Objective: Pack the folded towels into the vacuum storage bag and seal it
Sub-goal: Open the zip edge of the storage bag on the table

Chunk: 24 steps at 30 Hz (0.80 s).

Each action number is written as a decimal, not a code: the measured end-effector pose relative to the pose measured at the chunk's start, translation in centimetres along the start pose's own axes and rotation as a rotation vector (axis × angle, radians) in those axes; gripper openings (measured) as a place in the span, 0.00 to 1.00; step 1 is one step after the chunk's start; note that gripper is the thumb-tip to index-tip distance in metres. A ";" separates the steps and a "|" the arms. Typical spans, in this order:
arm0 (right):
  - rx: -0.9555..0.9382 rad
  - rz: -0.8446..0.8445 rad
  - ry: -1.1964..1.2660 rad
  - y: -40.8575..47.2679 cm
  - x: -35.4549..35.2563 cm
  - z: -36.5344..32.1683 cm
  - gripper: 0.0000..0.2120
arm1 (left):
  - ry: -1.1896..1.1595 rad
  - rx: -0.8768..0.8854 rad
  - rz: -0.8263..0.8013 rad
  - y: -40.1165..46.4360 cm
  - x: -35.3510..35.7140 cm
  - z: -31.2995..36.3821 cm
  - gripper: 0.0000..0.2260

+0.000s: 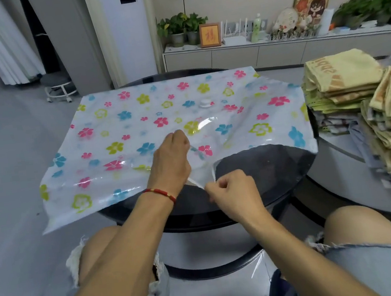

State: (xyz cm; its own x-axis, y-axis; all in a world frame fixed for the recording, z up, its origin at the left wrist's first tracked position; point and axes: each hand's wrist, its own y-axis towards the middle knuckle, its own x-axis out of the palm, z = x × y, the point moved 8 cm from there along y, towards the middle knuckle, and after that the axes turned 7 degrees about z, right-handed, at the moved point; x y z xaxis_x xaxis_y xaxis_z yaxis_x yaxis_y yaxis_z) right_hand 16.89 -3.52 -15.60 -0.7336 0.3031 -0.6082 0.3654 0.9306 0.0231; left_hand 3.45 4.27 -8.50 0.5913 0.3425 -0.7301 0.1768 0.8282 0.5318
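Lying under both hands' fingers (213,185), flowered vacuum bag (121,122) on table (266,163)

A round, dark, glossy table (267,170) carries the flower-printed vacuum storage bag (122,132), which lies flat across most of the top – its near left corner juts past the rim, and its white round valve (206,102) faces up; to the right, a second, grey rounded surface (341,168) holds two stacks of folded towels (345,88) – one behind, one nearer, side by side.
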 end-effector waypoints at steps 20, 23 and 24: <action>-0.156 0.082 -0.477 -3.5 -2.9 -1.1 0.16 | 0.092 0.215 -0.176 -1.3 1.0 1.4 0.40; -0.329 0.063 -0.606 -2.5 -3.1 -3.7 0.16 | 0.003 0.276 -0.260 -2.1 2.0 1.9 0.42; -0.420 0.073 -0.654 -1.8 -3.2 -4.7 0.17 | -0.005 0.281 -0.288 -2.3 2.3 1.7 0.43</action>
State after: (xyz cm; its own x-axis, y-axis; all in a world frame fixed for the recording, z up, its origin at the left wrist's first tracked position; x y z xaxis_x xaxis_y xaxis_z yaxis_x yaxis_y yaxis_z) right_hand 15.91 -5.20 -9.98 -0.1816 0.3053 -0.9348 0.0561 0.9523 0.3001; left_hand 5.75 2.37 -10.64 0.4900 0.1107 -0.8647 0.5440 0.7363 0.4025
